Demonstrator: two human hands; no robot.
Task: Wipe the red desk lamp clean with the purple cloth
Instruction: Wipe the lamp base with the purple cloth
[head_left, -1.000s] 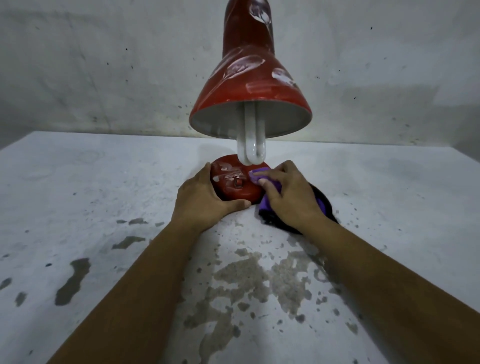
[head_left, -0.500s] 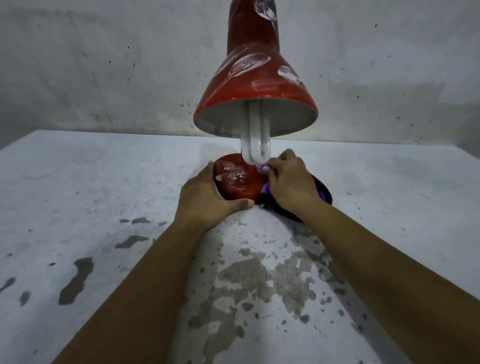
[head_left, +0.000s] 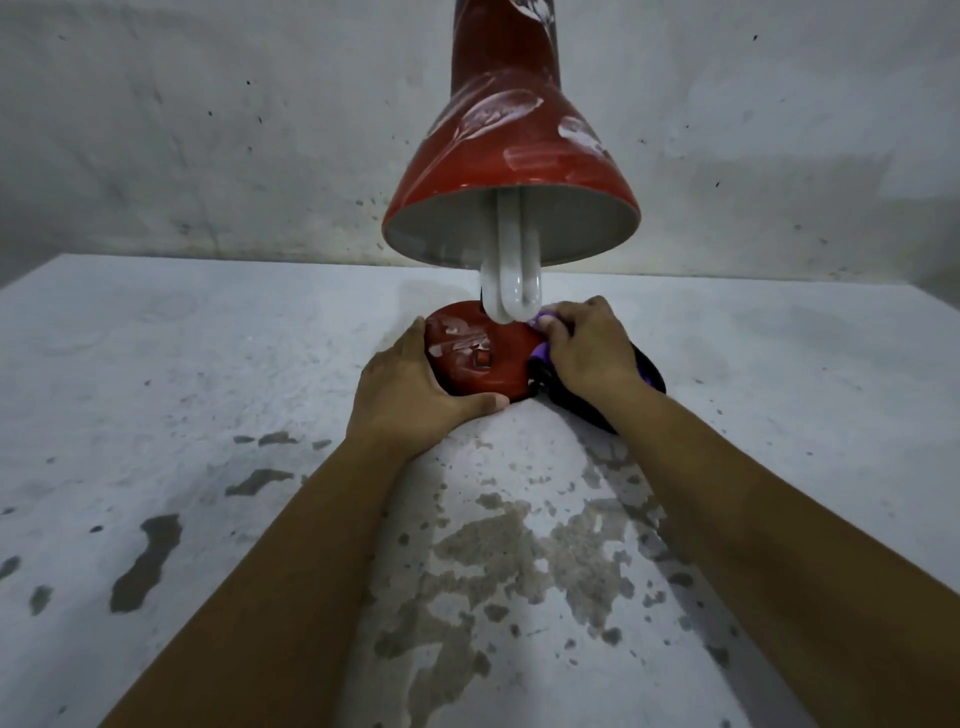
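The red desk lamp stands mid-table, its shade (head_left: 511, 156) tilted toward me with a white bulb (head_left: 511, 291) hanging out and pale smears on the red. Its round red base (head_left: 480, 358) carries white dust streaks and a small switch. My left hand (head_left: 415, 389) wraps the base's left front edge, thumb along the rim. My right hand (head_left: 592, 348) presses the purple cloth (head_left: 540, 353) against the base's right side; most of the cloth lies hidden under the hand, a dark fold trailing out to the right.
The white table (head_left: 208, 389) has chipped paint patches (head_left: 519, 551) between my forearms and at the left. A stained grey wall (head_left: 208, 130) rises directly behind the lamp.
My right hand has slid the cloth from the front of the base's top to its far right side. My left hand has kept its hold.
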